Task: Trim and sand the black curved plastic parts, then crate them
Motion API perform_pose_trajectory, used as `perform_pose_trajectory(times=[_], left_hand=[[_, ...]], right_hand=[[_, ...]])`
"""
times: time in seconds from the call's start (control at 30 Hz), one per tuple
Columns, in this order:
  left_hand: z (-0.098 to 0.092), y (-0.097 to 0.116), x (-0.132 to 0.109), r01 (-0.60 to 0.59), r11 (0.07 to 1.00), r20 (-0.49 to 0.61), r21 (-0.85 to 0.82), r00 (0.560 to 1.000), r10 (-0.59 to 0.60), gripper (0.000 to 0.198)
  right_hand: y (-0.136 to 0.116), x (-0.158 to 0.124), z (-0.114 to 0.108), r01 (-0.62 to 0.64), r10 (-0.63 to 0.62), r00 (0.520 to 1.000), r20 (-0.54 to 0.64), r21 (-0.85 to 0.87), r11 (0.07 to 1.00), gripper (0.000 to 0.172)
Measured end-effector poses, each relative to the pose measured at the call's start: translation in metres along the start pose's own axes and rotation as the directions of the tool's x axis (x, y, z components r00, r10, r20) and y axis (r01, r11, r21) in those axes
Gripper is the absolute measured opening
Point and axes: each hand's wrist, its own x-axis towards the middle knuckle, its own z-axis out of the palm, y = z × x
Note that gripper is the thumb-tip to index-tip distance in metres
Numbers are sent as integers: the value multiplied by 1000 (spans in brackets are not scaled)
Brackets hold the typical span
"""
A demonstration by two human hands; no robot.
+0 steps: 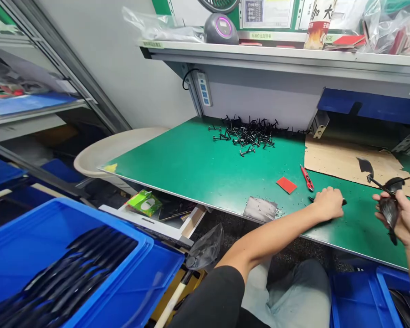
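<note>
R hand (394, 218) is pinching black plastic part (389, 212); L hand (328, 204) is curling over black strip (343, 202) on green ESD mat (205, 182), grip unclear.

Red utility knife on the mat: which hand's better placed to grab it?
Left, probably. The left hand is close beside the red utility knife, though it rests on a black part. The right hand is farther off and holds black moulded pieces.

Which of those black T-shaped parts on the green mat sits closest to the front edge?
The lone black T-shaped part at the front of the heap, lying on the green mat apart from the others, which bunch behind it.
</note>
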Motion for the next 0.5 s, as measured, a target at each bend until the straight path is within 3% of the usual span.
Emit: perform_pose_trajectory(times=[0.07,0.13,0.17,0.2,0.27,0.3,0.33,0.37,0.4,0.47,0.5], left_hand=[[-4,-9,4,-48,999,-21,23,999,49,48],[-15,-6,1,-164,985,-90,43,982,168,56],[-21,0,-3,-274,959,-130,73,951,281,58],[-26,8,-8,-406,906,-156,121,893,421,57],[-32,30,-18,-674,702,-89,229,704,705,44],[-32,41,-22,-756,606,-6,248,625,781,34],[-31,50,-24,-783,577,64,235,604,794,26],[-28,57,-25,-758,618,97,209,645,758,19],[-24,61,-24,-682,709,86,180,729,679,16],[-16,63,-17,-414,906,-33,88,908,418,21],[-13,62,-14,-293,956,-91,26,951,295,22]], right_hand=[[-1,-7,-30,-107,106,993,-57,-25,994,34],[-4,-24,-61,-223,224,975,-2,-110,969,36],[-6,-36,-74,-267,284,956,68,-187,945,38],[-9,-48,-85,-291,343,926,159,-281,915,40],[-15,-70,-94,-257,423,839,341,-437,862,41],[-18,-79,-93,-215,401,828,391,-439,872,42],[-19,-86,-88,-167,329,852,408,-385,908,47],[-18,-90,-79,-108,220,894,390,-289,951,58],[-16,-93,-69,-29,85,941,329,-172,985,71],[-8,-94,-47,120,-112,982,155,-43,992,87],[-3,-93,-37,153,-148,986,77,-52,987,87]])
